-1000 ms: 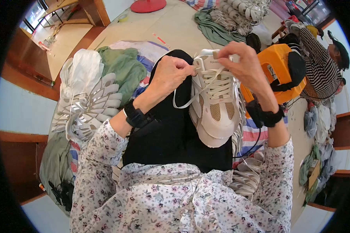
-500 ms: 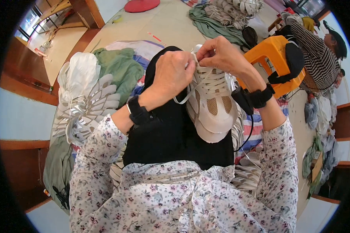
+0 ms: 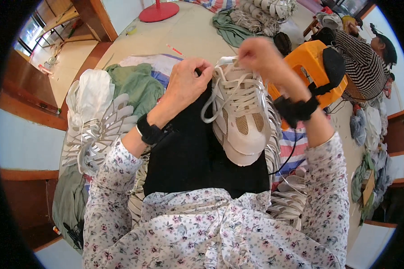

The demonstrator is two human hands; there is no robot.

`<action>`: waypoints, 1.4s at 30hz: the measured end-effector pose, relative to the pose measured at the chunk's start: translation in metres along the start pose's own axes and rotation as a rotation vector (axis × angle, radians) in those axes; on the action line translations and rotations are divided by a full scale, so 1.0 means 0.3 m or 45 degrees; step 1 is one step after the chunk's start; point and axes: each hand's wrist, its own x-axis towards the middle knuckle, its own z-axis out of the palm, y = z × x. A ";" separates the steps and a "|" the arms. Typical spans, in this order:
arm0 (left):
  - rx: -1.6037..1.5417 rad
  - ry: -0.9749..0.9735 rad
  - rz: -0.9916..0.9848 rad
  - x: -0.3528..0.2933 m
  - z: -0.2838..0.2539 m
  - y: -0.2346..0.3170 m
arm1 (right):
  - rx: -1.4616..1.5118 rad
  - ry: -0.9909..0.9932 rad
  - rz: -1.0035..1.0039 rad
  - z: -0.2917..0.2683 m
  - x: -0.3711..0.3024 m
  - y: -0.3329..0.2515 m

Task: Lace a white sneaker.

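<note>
A beige sneaker (image 3: pixel 244 116) with tan mesh lies on the black cloth (image 3: pixel 184 157) over my lap, its toe pointing toward me. Pale shoelaces (image 3: pixel 242 99) criss-cross its front, and one loop hangs at its left side. Just left of the shoe's opening is my left hand (image 3: pixel 188 83), thumb and forefinger pinched together; whatever is between the tips is too small to make out. My right hand (image 3: pixel 259 56), smeared by motion, is closed above the shoe's upper right, with a lace running from the tongue to its fingers. Both wrists wear black bands.
Shoe uppers (image 3: pixel 105 130) are piled at left beside green cloth (image 3: pixel 137 85). An orange stool (image 3: pixel 309 62) stands at right, near a person in a striped top (image 3: pixel 361 58). More uppers (image 3: pixel 260 18) lie beyond. A red round base (image 3: pixel 159 12) rests on the floor.
My hands have parted above the shoe: the left moved slightly left and down, the right slightly right and up. The tongue and upper laces now show between them.
</note>
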 end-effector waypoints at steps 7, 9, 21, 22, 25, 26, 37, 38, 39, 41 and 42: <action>0.453 -0.079 0.375 -0.039 0.051 0.140 | 1.073 -0.057 0.822 -0.216 -0.040 0.054; 0.508 -0.074 0.440 -0.027 0.079 0.160 | 1.291 0.001 0.843 -0.182 -0.069 0.033; -0.186 -0.564 -0.030 0.124 -0.023 0.076 | 2.228 0.189 0.802 -0.115 -0.158 0.169; -0.305 -0.674 -0.071 0.136 -0.046 0.075 | 2.223 0.260 0.775 -0.118 -0.155 0.173; -0.305 -0.714 -0.078 0.143 -0.075 0.046 | 2.169 0.445 0.706 -0.182 -0.179 0.239; -0.326 -0.703 -0.074 0.143 -0.074 0.037 | 2.117 0.558 0.662 -0.204 -0.194 0.270; -0.334 -0.658 -0.238 0.126 -0.085 0.003 | 1.077 0.498 0.936 -0.115 -0.229 0.020; -0.306 -0.613 -0.213 0.119 -0.086 0.006 | 0.709 0.419 0.893 -0.100 -0.234 -0.023; -0.314 -0.615 -0.209 0.119 -0.075 0.012 | 0.786 0.404 0.695 -0.085 -0.254 -0.035; -0.215 -0.384 0.032 0.109 -0.074 0.012 | 0.714 0.332 0.630 -0.054 -0.262 -0.091; -0.220 -0.385 0.040 0.104 -0.072 0.029 | 0.622 0.274 0.566 -0.054 -0.266 -0.120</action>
